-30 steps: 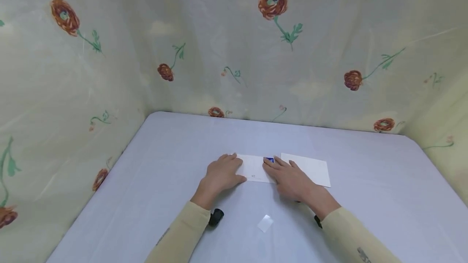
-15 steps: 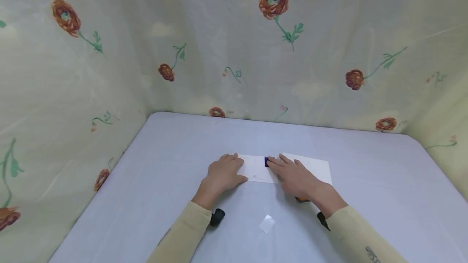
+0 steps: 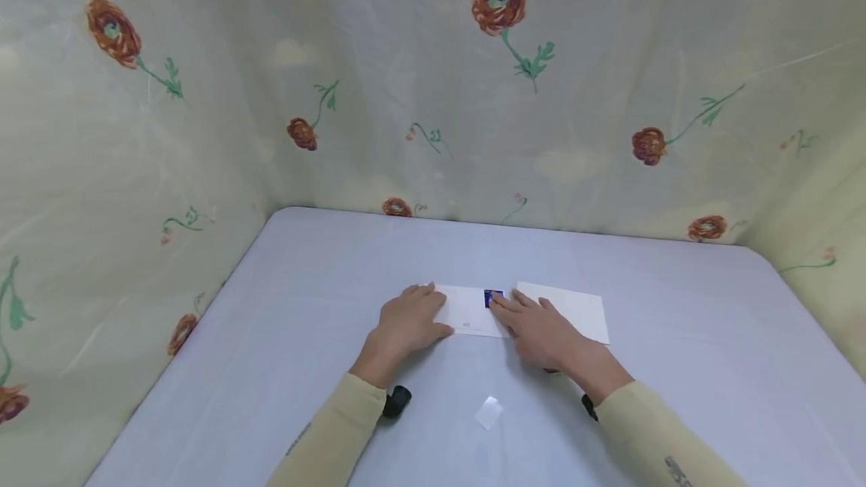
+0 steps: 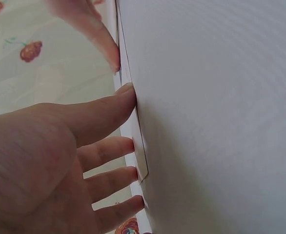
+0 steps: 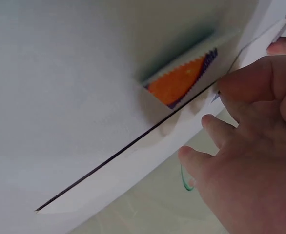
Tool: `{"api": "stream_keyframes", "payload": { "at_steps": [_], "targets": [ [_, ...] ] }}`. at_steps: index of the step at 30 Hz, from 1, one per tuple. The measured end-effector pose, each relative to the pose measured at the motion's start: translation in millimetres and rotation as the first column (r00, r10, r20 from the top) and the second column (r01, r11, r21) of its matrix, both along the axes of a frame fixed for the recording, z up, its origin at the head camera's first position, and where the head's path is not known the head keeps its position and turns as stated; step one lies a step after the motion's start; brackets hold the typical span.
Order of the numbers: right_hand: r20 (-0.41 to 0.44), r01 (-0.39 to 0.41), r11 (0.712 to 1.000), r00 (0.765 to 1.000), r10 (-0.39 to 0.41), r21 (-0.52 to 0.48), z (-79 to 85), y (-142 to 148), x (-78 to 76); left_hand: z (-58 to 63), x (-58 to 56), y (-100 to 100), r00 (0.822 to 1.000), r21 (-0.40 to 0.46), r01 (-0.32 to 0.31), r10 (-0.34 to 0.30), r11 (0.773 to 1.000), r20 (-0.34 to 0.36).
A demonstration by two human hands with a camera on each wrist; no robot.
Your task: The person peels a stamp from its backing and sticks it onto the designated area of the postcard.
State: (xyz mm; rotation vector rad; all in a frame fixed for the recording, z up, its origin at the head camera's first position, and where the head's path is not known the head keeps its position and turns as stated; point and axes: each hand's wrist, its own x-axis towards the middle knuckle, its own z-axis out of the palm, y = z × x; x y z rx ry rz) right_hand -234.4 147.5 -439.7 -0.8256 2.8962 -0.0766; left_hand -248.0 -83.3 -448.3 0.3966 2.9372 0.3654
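Note:
A white envelope (image 3: pixel 470 312) lies flat on the table. Across its left end rests my left hand (image 3: pixel 408 325), fingers spread on top and thumb at the near edge. A small blue stamp (image 3: pixel 492 297) sits toward the envelope's upper right. The straight fingertips of my right hand (image 3: pixel 540 333) press on the stamp's lower right part, leaving the rest showing. Under that hand, an orange and purple stamp (image 5: pixel 182 78) with a toothed edge shows in the right wrist view; the hand hides most of it in the head view.
A second white envelope (image 3: pixel 571 312) lies to the right, partly beneath my right hand. Nearer me is a small shiny whitish square (image 3: pixel 489 412). The white table (image 3: pixel 338 261) ends at a flower-patterned curtain (image 3: pixel 379 74) behind and at the sides.
My right fingertips have slid a little right and down off the blue stamp, uncovering more of it, then returned slightly. My left hand has stayed put.

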Motion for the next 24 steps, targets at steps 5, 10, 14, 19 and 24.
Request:
{"api": "stream_keyframes", "payload": {
  "at_steps": [5,10,14,19,24],
  "targets": [
    [-0.010,-0.005,1.000,1.000,0.006,0.031,4.2,-0.8,-0.4,0.5,0.0,-1.8,1.000,0.017,0.000,0.000,1.000,-0.006],
    [0.021,0.032,0.998,0.999,-0.033,0.046,6.1,1.1,0.5,3.3,1.5,-1.5,1.000,0.021,-0.003,0.003,1.000,-0.001],
    [0.036,0.040,0.998,0.998,-0.042,0.039,5.8,1.5,1.5,4.1,2.5,-0.9,1.000,0.006,-0.016,0.016,1.000,0.006],
    [0.002,0.030,0.998,1.000,-0.030,0.056,1.8,3.4,3.3,2.9,2.1,-0.2,1.000,-0.003,-0.012,0.012,1.000,0.006],
    [-0.014,0.006,0.997,1.000,-0.005,0.083,2.0,6.0,3.8,1.0,1.9,1.5,1.000,-0.010,-0.014,0.014,1.000,0.004]
  ]
}}
